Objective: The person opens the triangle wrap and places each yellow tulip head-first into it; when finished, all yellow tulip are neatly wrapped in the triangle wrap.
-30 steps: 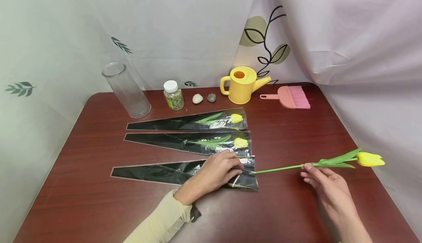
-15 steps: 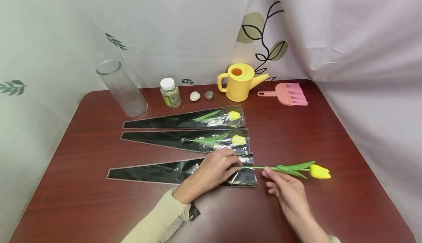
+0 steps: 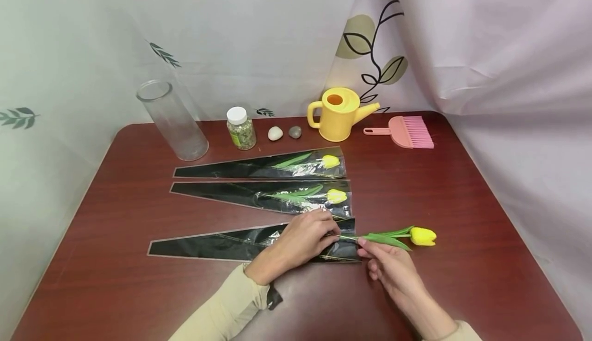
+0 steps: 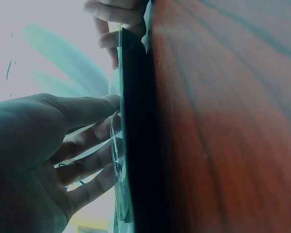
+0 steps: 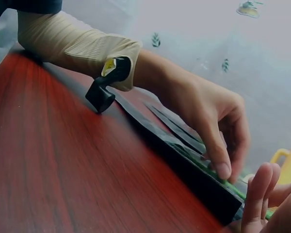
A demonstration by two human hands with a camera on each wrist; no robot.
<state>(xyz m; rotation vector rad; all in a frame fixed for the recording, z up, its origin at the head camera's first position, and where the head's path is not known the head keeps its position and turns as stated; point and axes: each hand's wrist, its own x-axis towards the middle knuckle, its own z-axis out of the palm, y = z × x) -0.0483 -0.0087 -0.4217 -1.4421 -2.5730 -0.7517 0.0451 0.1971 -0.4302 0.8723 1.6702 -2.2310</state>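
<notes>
In the head view a black flower sleeve (image 3: pixel 199 246) with a clear front lies nearest me, its wide mouth to the right. My left hand (image 3: pixel 305 238) reaches over that mouth, thumb and fingertips pinching at the clear film; the left wrist view shows the thumb (image 4: pixel 89 109) against the film's edge. A yellow tulip (image 3: pixel 423 237) with green leaves points right, and my right hand (image 3: pixel 390 266) pinches its stem just below the leaves. The stem runs into the sleeve's mouth under my left fingers; its lower end is hidden.
Two filled sleeves (image 3: pixel 231 195), each with a yellow tulip, lie behind. Along the back stand a clear glass cylinder (image 3: pixel 173 122), a jar of green bits (image 3: pixel 242 130), two stones (image 3: pixel 275 133), a yellow watering can (image 3: pixel 336 117) and a pink brush with dustpan (image 3: pixel 400 132).
My right hand has moved left with the tulip, sliding its stem farther into the near sleeve. The bloom now sits closer to the mouth. My left hand has stayed in place.
</notes>
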